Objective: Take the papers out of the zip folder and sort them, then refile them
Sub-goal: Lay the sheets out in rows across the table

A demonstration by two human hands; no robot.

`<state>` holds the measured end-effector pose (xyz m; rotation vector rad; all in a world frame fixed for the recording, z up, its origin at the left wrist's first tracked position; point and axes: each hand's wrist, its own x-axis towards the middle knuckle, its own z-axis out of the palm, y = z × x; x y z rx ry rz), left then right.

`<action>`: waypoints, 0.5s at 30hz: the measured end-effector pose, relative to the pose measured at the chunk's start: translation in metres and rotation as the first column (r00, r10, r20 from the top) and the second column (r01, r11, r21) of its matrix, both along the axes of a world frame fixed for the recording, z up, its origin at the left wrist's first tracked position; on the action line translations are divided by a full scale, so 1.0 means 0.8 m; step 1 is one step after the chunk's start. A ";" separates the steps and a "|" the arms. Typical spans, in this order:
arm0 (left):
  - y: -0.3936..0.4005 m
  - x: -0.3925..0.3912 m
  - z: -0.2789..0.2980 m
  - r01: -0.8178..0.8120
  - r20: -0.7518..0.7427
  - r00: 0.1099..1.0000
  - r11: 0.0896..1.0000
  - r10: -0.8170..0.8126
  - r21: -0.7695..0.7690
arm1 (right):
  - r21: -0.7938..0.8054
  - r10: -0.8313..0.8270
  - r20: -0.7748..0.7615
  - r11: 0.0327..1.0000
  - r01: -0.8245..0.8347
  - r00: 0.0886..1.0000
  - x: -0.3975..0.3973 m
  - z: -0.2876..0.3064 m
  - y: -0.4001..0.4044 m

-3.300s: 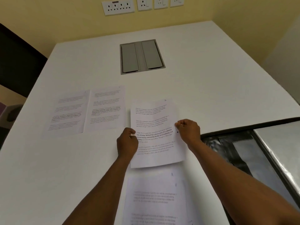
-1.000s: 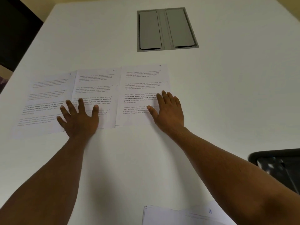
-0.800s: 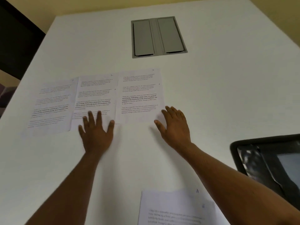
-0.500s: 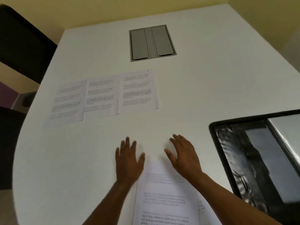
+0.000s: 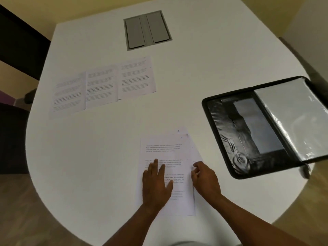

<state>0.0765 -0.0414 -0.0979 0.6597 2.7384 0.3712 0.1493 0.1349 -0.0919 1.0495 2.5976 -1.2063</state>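
Observation:
A loose stack of printed papers (image 5: 166, 151) lies on the white table (image 5: 99, 157) close to me. My left hand (image 5: 156, 183) rests flat on its top sheet with the fingers straight. My right hand (image 5: 204, 178) is at the stack's right edge, where its curled fingers and thumb pinch the edge of the top sheet. Three printed sheets lie side by side farther back on the left: left sheet (image 5: 69, 93), middle sheet (image 5: 102, 86), right sheet (image 5: 137, 76). The black zip folder (image 5: 221, 139) lies open on the right, with a clear plastic sleeve (image 5: 291, 118) inside.
A grey cable hatch (image 5: 147, 30) is set into the table at the back. A dark chair (image 5: 17, 41) stands by the table's left side. The folder's near corner reaches the table's rounded right edge.
My hands left the row of three sheets and came back to the near stack. The left hand now lies flat on it and the right hand's fingers have curled at its edge.

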 end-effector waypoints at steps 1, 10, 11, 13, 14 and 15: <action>-0.002 0.004 0.001 -0.049 -0.012 0.999 0.999 0.049 -0.003 | -0.025 -0.010 0.033 1.000 0.011 0.999 0.008 0.000 -0.004; -0.027 0.004 0.011 -0.476 0.186 0.853 0.873 0.487 -0.103 | -0.134 -0.008 0.157 0.991 0.029 0.988 0.017 0.006 -0.025; -0.029 0.006 0.011 -0.464 0.176 0.860 0.878 0.479 -0.121 | -0.148 -0.010 0.155 0.988 0.033 0.988 0.016 0.005 -0.025; -0.029 0.011 0.012 -0.437 0.146 0.878 0.888 0.455 -0.141 | -0.170 -0.029 0.146 0.984 0.054 0.989 0.014 0.003 -0.025; -0.028 0.014 0.012 -0.409 0.131 0.895 0.903 0.426 -0.133 | -0.169 -0.047 0.143 0.983 0.071 0.989 0.013 0.004 -0.024; -0.027 0.017 0.012 -0.367 0.119 0.918 0.924 0.378 -0.109 | -0.137 -0.068 0.142 0.987 0.088 0.987 0.013 0.005 -0.023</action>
